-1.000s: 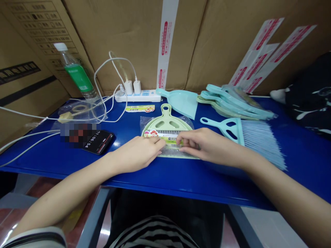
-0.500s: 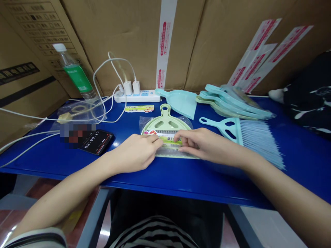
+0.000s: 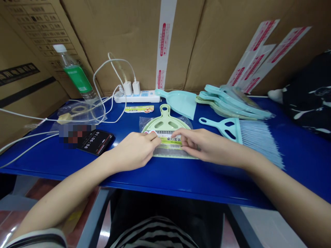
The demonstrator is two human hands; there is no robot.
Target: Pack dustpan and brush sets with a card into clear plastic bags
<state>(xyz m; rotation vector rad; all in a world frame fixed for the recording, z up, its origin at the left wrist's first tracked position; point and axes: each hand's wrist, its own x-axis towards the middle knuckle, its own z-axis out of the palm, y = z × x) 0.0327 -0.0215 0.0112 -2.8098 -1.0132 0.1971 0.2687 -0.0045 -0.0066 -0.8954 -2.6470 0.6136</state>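
Observation:
A pale green dustpan and brush set (image 3: pixel 178 124) lies in clear plastic in front of me, handles pointing away. Across its middle is a yellow-green and white label (image 3: pixel 173 140) with printed characters. My left hand (image 3: pixel 139 148) rests at the label's left end, its fingers closed together; whatever is between the fingertips is hidden. Over the right end, my right hand (image 3: pixel 198 143) has its fingers bent and its index finger touching the label. A gap shows between that finger and the thumb.
A light blue brush (image 3: pixel 232 129) lies on the right, near a blue dustpan (image 3: pixel 182 101) and several stacked bagged sets (image 3: pixel 232 101). On the left are a phone (image 3: pixel 99 142), a bottle (image 3: pixel 79 79) and cables. Behind stand a power strip (image 3: pixel 139 97), a loose label (image 3: pixel 139 109) and cardboard.
My left hand has shifted slightly left. My right thumb has drawn back a little to the right, baring more of the label between the hands. The dustpan set stays in place.

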